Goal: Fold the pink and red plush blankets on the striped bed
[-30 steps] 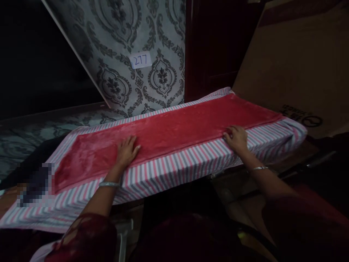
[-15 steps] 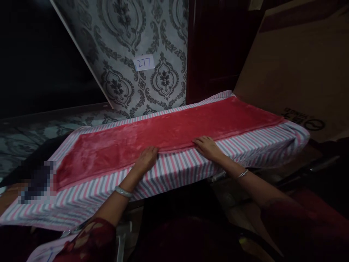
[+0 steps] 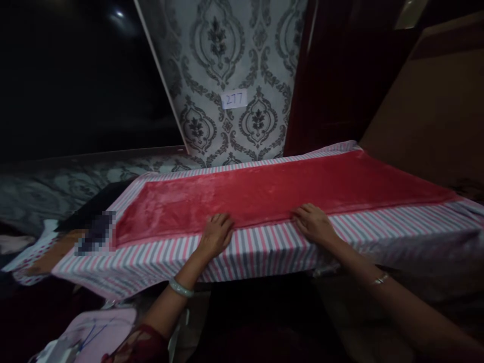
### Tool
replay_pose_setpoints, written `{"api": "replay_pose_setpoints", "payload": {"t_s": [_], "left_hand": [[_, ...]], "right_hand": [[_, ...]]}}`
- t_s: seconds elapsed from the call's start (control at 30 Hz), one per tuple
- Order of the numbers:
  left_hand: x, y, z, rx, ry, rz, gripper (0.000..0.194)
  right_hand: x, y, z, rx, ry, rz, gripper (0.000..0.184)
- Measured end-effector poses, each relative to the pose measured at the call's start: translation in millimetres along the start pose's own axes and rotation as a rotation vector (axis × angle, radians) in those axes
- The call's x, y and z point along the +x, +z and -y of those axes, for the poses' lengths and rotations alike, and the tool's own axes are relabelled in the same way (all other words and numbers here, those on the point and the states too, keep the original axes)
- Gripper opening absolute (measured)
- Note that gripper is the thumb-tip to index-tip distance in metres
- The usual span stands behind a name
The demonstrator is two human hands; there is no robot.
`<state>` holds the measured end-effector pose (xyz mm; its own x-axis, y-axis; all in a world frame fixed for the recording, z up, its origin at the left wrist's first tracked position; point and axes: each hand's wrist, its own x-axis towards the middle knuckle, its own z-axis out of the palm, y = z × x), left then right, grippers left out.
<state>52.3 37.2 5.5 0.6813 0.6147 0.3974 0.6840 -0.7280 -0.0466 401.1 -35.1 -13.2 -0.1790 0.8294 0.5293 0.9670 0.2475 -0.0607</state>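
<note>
A long red plush cloth (image 3: 264, 194) lies flat along a board covered with pink, grey and white striped fabric (image 3: 264, 247). My left hand (image 3: 216, 234) rests at the cloth's near edge, fingers curled over the hem. About a hand's width to the right, my right hand (image 3: 314, 223) sits on the same edge, its fingers bent onto the hem too. Whether either hand pinches the cloth or only presses on it is unclear. Both wrists wear a bangle.
Behind the board stands a wall panel (image 3: 234, 65) with a grey damask pattern and a paper tag reading 277 (image 3: 234, 99). A brown cardboard sheet (image 3: 434, 116) leans at the right. A dark object (image 3: 91, 212) and a blurred patch lie at the board's left end.
My hands have come together from wide apart to the middle of the cloth's near edge. The view has shifted, so the board now sits further right.
</note>
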Motion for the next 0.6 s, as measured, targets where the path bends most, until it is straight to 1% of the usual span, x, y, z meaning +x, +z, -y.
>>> {"api": "replay_pose_setpoints", "payload": {"t_s": [0.07, 0.1, 0.17, 0.23, 0.27, 0.33, 0.47, 0.53, 0.6], "left_hand": [[-10.5, -5.8, 10.9, 0.026, -0.077, -0.020, 0.050], [-16.0, -8.3, 16.3, 0.047, -0.129, -0.008, 0.059], [-27.3, -11.2, 25.6, 0.078, -0.258, 0.068, 0.068], [-37.6, -11.0, 31.0, 0.067, -0.363, 0.171, 0.067], [-41.9, -10.0, 32.0, 0.051, -0.393, 0.207, 0.065], [-47.8, -8.0, 30.8, 0.020, -0.419, 0.227, 0.062], [-52.1, -7.7, 26.9, -0.041, -0.435, 0.212, 0.062], [-55.9, -10.3, 31.3, -0.064, -0.435, 0.201, 0.060], [-64.4, -15.1, 41.7, -0.047, -0.469, 0.177, 0.055]], "right_hand": [[11.2, 5.8, 16.9, 0.019, -0.026, -0.045, 0.040], [16.3, 10.2, 26.0, 0.016, -0.040, -0.043, 0.045], [22.6, 21.3, 42.3, -0.006, -0.073, 0.026, 0.051], [22.0, 34.0, 52.3, -0.022, -0.101, 0.144, 0.052], [19.5, 40.1, 54.6, -0.023, -0.109, 0.193, 0.052], [12.5, 50.2, 54.5, -0.024, -0.105, 0.236, 0.053], [2.5, 61.5, 47.3, -0.036, -0.102, 0.196, 0.056], [1.2, 65.4, 43.9, -0.039, -0.119, 0.168, 0.058], [0.4, 69.4, 41.2, -0.035, -0.144, 0.145, 0.062]]}}
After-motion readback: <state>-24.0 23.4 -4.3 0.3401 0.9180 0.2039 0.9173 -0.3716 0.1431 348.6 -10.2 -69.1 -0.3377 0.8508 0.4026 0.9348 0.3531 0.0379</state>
